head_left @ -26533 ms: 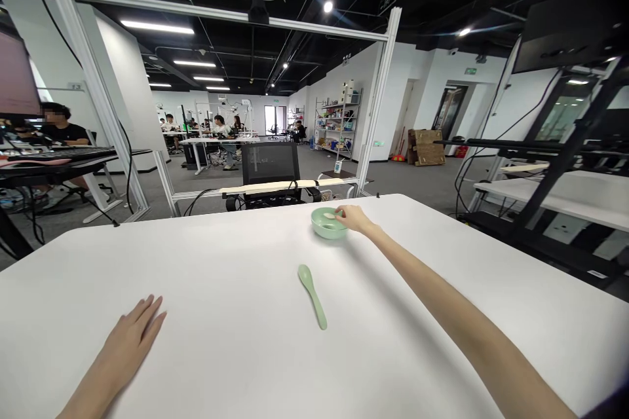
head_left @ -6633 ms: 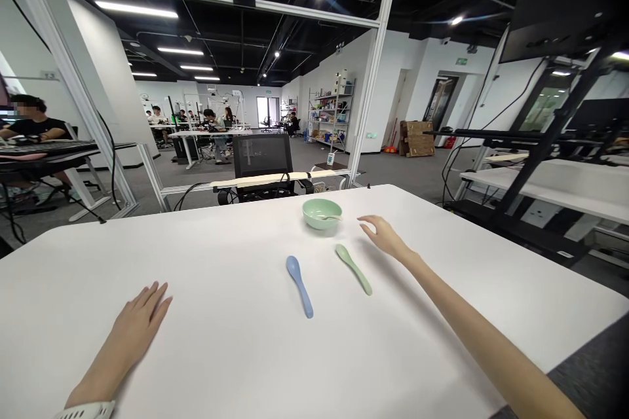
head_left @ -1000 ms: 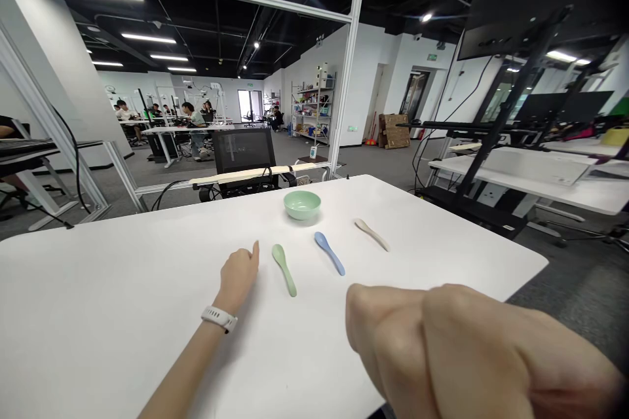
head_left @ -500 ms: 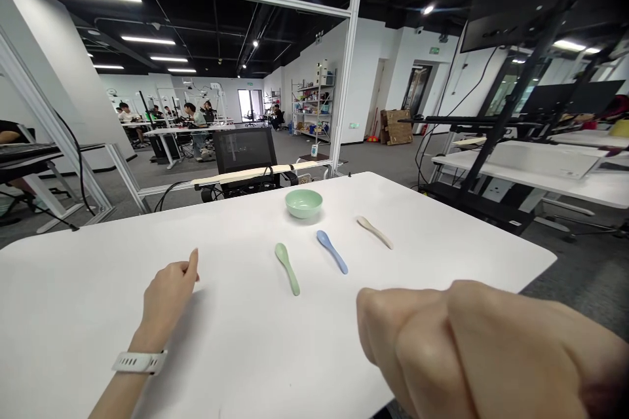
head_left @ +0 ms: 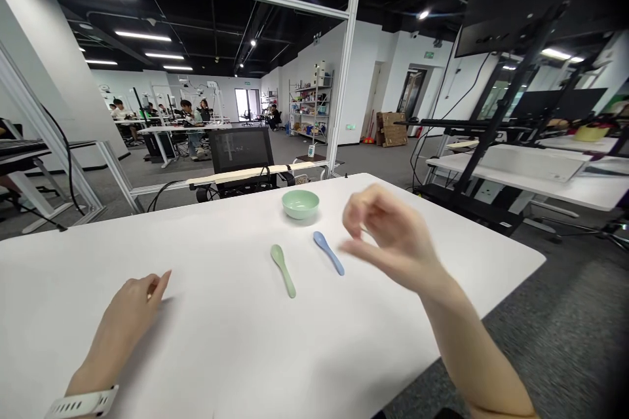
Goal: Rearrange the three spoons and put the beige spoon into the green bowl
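Showing the right hand [head_left: 388, 236] curled above the white table [head_left: 221, 340], grasp unclear, just right of the blue spoon [head_left: 328, 253]; the relaxed, empty left hand [head_left: 125, 314] lies lower left, the green spoon [head_left: 284, 270] centre, the green bowl [head_left: 300, 204] beyond.

right forearm [head_left: 484, 353] cut off below

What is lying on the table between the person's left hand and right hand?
In the head view, a green spoon and a blue spoon lie on the white table between the left hand and the right hand.
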{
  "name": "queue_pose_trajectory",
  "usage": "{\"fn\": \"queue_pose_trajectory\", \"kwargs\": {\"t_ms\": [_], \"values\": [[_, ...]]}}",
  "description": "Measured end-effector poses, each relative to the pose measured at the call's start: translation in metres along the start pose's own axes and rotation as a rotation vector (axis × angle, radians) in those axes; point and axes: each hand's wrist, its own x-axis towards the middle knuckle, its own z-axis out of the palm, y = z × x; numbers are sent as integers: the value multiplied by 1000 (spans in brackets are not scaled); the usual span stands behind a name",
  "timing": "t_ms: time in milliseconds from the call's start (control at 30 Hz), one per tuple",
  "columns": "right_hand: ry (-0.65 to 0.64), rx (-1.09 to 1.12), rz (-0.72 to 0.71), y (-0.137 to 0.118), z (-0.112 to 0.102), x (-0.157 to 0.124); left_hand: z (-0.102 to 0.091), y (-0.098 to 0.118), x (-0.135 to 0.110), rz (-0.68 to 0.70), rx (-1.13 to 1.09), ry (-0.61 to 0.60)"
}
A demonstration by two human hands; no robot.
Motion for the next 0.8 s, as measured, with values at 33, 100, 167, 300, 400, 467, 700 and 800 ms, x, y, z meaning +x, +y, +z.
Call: {"fn": "queue_pose_trajectory", "kwargs": {"t_ms": [33,100,167,300,400,467,700,800], "values": [[3,-145,62,28,-5,3,5,-10,2,37,23,11],[-53,-392,209,88,-17,1,15,-28,4,86,59,29],[-120,-561,314,149,-27,-12,25,-43,6,98,81,38],[-239,-801,451,243,-43,-47,46,-69,5,75,69,-1],[-312,-835,479,280,-50,-69,56,-84,3,33,29,-44],[-318,-831,473,291,-52,-78,60,-92,2,-7,26,-89],[-302,-815,489,295,-54,-86,63,-102,0,-99,9,-102],[-291,-808,490,295,-53,-86,62,-100,0,-115,-21,-100]]}}
